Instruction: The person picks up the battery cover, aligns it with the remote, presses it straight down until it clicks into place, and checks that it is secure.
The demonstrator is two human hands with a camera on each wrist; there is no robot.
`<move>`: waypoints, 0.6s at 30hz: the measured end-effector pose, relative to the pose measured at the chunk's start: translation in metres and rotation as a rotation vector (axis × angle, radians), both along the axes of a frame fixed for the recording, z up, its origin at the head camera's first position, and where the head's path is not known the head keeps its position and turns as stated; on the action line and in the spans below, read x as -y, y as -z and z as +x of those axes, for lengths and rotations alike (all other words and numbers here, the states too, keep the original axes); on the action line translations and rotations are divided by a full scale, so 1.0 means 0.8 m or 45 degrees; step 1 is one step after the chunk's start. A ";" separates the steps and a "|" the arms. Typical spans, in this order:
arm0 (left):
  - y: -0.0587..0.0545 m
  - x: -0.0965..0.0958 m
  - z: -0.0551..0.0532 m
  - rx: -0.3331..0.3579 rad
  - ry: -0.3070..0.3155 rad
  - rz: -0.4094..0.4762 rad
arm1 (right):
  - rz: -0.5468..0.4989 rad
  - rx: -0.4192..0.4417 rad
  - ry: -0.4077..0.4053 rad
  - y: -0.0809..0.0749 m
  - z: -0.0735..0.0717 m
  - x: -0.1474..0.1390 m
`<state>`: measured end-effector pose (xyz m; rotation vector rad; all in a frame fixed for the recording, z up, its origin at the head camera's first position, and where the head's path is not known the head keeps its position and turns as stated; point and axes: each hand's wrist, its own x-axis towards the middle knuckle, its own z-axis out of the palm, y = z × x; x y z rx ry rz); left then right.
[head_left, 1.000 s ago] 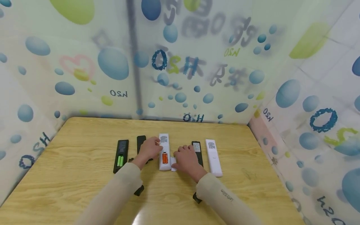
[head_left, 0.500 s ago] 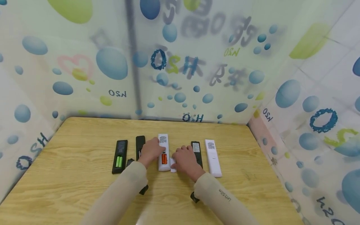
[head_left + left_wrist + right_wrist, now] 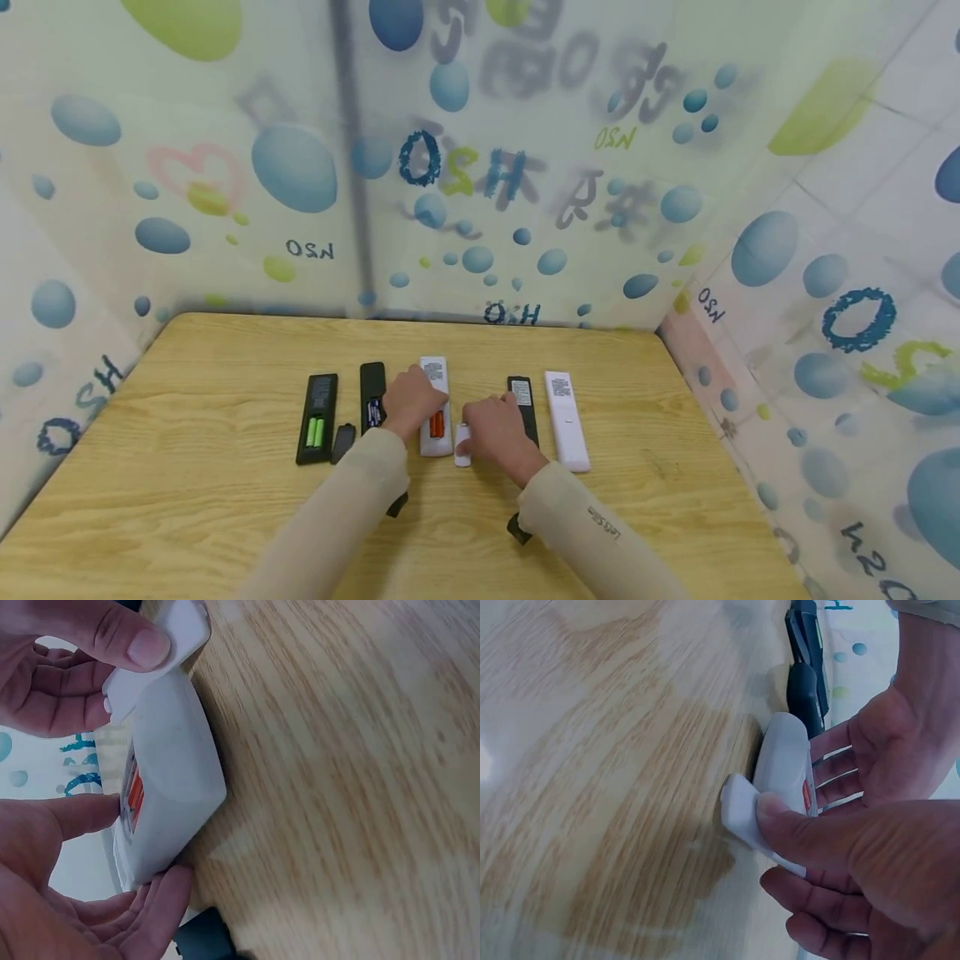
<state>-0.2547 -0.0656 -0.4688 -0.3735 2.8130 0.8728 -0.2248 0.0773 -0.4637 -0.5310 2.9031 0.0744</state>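
The wood worktop [image 3: 150, 500] is under it all. The middle remote [image 3: 176, 757], a white one, lies between a black remote [image 3: 372, 379] on its left and another black remote [image 3: 524, 410] on its right. The left hand [image 3: 411, 402] has its grip round the middle remote. The right hand [image 3: 498, 429] has its grip on a white lid [image 3: 462, 452], pinched just right of the middle remote. Two orange batteries [image 3: 437, 427] sit in the middle remote.

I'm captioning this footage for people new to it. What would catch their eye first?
Probably the bubble-patterned backdrop behind the table, then the orange batteries in the open white remote mid-row, gripped by the left hand. Beside it, the right hand pinches a small white cover. Bright green batteries also stand out in the black remote at the row's left end.
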 end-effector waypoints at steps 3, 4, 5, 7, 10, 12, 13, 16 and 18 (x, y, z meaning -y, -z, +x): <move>-0.001 0.000 0.001 0.014 -0.010 0.038 | -0.031 0.023 -0.006 -0.002 0.002 0.002; -0.001 -0.001 0.001 0.014 -0.013 0.049 | -0.031 0.025 -0.011 -0.002 0.002 0.002; -0.001 -0.001 0.002 0.016 -0.017 0.064 | -0.029 0.027 -0.015 -0.002 0.003 0.002; -0.001 0.000 0.003 0.016 -0.022 0.090 | -0.011 0.017 -0.029 -0.002 0.004 0.001; 0.001 0.001 0.004 0.010 -0.023 0.117 | 0.019 -0.030 -0.051 -0.002 0.006 -0.001; 0.002 0.001 0.004 0.006 -0.017 0.126 | 0.019 -0.088 -0.070 -0.003 0.008 -0.003; 0.002 0.002 0.004 0.003 -0.014 0.126 | 0.004 -0.128 -0.084 -0.003 0.009 -0.005; 0.002 0.002 0.004 -0.003 -0.010 0.128 | -0.024 -0.254 -0.128 -0.005 0.014 -0.010; 0.003 0.003 0.003 -0.007 -0.014 0.136 | -0.060 -0.330 -0.156 -0.006 0.017 -0.014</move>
